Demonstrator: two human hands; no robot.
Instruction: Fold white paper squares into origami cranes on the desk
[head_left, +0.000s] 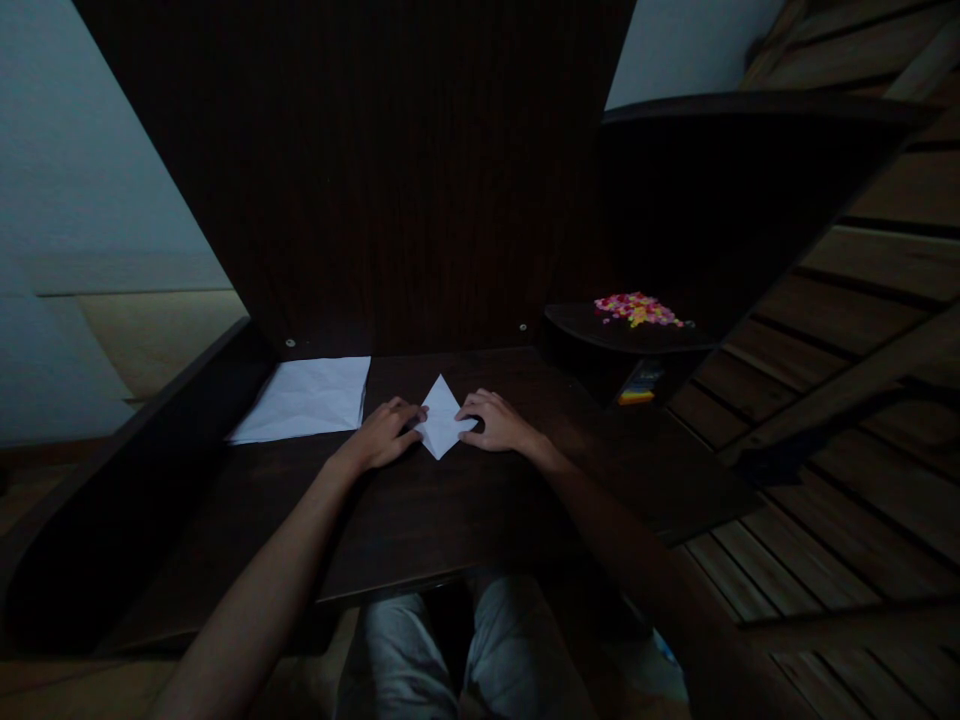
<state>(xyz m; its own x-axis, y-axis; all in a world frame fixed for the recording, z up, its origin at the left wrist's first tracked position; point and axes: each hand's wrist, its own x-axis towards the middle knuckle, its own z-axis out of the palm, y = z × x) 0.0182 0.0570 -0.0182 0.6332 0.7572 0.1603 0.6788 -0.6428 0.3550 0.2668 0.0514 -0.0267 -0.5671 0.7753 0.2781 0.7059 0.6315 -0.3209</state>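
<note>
A small sheet of white paper (440,425), folded to a diamond shape, lies on the dark desk with one point away from me and one toward me. At its left corner my left hand (384,432) pinches the edge between thumb and fingers. My right hand (495,420) grips the right corner the same way, the thumb on the near side and the fingers on the far side. Both hands rest low on the desktop, and the fingertips cover the side corners of the paper.
A stack of white paper sheets (311,397) lies at the left on the desk (450,520). On a small shelf (577,320) at the right sits a pile of pink and yellow bits (637,308). Below it are some small colourful items (640,385). A tall dark panel (390,180) rises behind.
</note>
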